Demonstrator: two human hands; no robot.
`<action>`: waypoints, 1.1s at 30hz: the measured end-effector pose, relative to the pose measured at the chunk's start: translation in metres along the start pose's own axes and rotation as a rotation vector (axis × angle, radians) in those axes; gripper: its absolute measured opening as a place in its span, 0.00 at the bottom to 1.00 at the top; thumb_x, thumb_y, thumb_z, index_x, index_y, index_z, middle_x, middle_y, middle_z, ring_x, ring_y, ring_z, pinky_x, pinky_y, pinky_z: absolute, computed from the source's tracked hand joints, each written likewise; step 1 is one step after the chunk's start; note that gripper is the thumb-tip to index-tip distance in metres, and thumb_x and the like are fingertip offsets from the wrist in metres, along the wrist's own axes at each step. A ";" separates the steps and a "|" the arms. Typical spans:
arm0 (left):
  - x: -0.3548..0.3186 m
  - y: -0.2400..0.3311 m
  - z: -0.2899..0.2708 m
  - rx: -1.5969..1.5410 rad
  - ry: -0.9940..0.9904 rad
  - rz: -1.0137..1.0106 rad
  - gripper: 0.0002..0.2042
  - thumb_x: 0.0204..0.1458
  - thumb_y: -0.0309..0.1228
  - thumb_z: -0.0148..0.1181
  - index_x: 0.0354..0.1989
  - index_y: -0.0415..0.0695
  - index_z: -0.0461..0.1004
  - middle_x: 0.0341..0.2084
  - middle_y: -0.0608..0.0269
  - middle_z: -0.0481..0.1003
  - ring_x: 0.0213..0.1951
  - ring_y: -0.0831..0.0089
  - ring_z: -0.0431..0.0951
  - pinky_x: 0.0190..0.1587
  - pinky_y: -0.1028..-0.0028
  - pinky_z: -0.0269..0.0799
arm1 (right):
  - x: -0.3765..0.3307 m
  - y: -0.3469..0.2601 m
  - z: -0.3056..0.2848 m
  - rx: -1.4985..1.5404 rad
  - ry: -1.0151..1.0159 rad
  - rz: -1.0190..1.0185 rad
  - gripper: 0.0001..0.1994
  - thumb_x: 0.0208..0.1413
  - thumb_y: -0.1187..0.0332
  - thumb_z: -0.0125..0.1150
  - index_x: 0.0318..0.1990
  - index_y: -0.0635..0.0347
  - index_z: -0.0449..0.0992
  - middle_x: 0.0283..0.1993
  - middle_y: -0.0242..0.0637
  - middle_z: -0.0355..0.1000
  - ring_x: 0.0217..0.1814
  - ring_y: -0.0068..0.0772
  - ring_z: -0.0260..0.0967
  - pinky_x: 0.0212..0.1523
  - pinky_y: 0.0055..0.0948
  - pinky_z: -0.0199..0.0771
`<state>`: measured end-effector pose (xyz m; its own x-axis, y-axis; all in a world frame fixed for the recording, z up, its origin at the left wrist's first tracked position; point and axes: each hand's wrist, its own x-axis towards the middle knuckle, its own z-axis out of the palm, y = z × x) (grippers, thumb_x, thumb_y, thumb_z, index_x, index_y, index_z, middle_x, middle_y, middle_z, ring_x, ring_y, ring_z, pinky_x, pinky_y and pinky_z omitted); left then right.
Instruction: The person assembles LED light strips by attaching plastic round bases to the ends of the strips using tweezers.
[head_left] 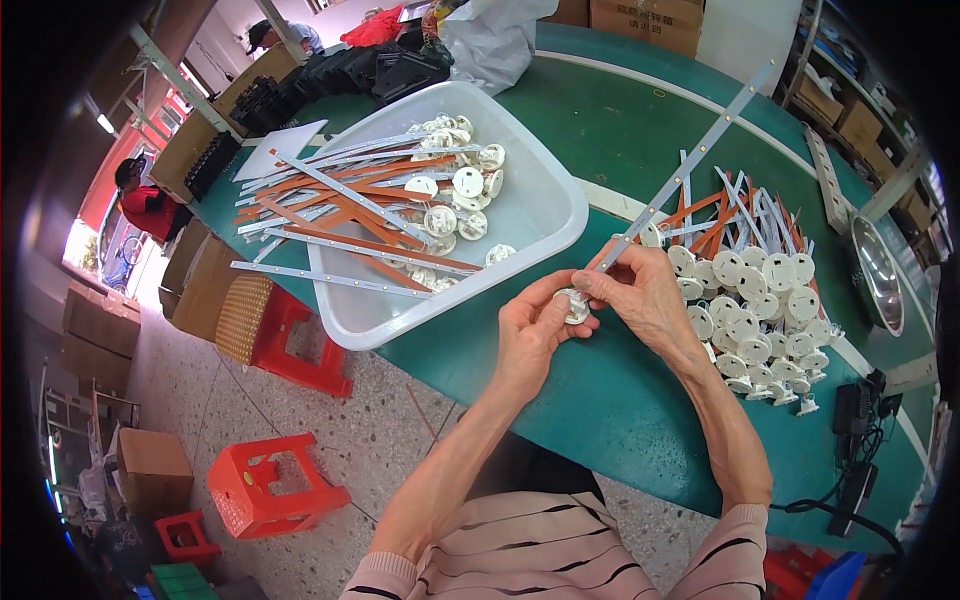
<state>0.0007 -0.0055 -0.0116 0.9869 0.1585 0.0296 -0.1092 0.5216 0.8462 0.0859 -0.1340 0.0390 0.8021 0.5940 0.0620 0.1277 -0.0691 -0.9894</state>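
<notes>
My left hand (532, 325) pinches a small white round cap (575, 305) over the green table (600, 400). My right hand (645, 295) holds the near end of a long thin white strip (690, 165) that slants up to the far right, and its fingertips meet the cap. Both hands touch at the cap. To the right lies a pile of white round caps (765, 310) with white and orange strips (730, 215) behind it.
A white rectangular tray (545, 215) at the left holds several strips and caps, with strips overhanging its left rim. Red plastic stools (275, 485) stand on the floor. Cardboard boxes (645, 18), a white bag (490, 40) and black parts are at the far edge. Cables (855, 440) lie right.
</notes>
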 end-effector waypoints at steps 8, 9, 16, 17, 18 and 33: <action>0.000 -0.001 0.002 -0.038 0.064 0.002 0.12 0.59 0.27 0.48 0.46 0.32 0.68 0.36 0.55 0.75 0.34 0.72 0.77 0.37 0.75 0.75 | 0.000 0.003 0.003 0.112 0.052 0.084 0.09 0.52 0.68 0.63 0.28 0.65 0.72 0.25 0.36 0.72 0.27 0.22 0.71 0.28 0.20 0.75; 0.000 0.000 0.002 -0.041 0.060 -0.002 0.11 0.58 0.27 0.48 0.45 0.32 0.69 0.35 0.55 0.75 0.33 0.72 0.77 0.37 0.76 0.75 | -0.001 0.001 0.003 0.113 0.046 0.072 0.09 0.51 0.68 0.63 0.28 0.66 0.73 0.25 0.36 0.72 0.25 0.20 0.69 0.26 0.19 0.72; -0.001 0.001 0.004 0.102 0.090 0.032 0.09 0.55 0.25 0.49 0.40 0.32 0.72 0.31 0.55 0.76 0.30 0.73 0.77 0.34 0.77 0.75 | -0.004 -0.002 0.008 0.172 0.043 0.052 0.09 0.51 0.69 0.63 0.26 0.67 0.72 0.23 0.35 0.72 0.23 0.19 0.67 0.24 0.18 0.69; -0.002 0.001 0.004 0.102 0.090 0.031 0.09 0.55 0.25 0.49 0.40 0.32 0.72 0.31 0.55 0.76 0.30 0.73 0.77 0.34 0.77 0.75 | -0.004 -0.002 0.008 0.172 0.044 0.053 0.09 0.51 0.69 0.63 0.26 0.67 0.72 0.23 0.35 0.72 0.23 0.19 0.67 0.24 0.18 0.69; -0.002 0.001 0.005 0.120 0.092 0.032 0.10 0.55 0.25 0.49 0.41 0.31 0.72 0.31 0.55 0.77 0.30 0.73 0.77 0.35 0.77 0.74 | -0.004 -0.002 0.008 0.149 0.052 0.049 0.09 0.51 0.69 0.63 0.26 0.67 0.72 0.23 0.35 0.72 0.23 0.19 0.67 0.23 0.18 0.68; -0.001 -0.005 0.004 0.188 0.033 -0.002 0.14 0.59 0.24 0.45 0.52 0.34 0.69 0.40 0.59 0.74 0.42 0.74 0.75 0.47 0.72 0.75 | 0.000 0.011 0.005 -0.141 0.067 -0.016 0.09 0.45 0.69 0.64 0.23 0.68 0.75 0.21 0.38 0.73 0.22 0.23 0.69 0.23 0.24 0.69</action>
<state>0.0005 -0.0118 -0.0138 0.9823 0.1868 0.0135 -0.0805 0.3564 0.9309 0.0841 -0.1308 0.0270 0.8357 0.5417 0.0904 0.2174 -0.1751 -0.9602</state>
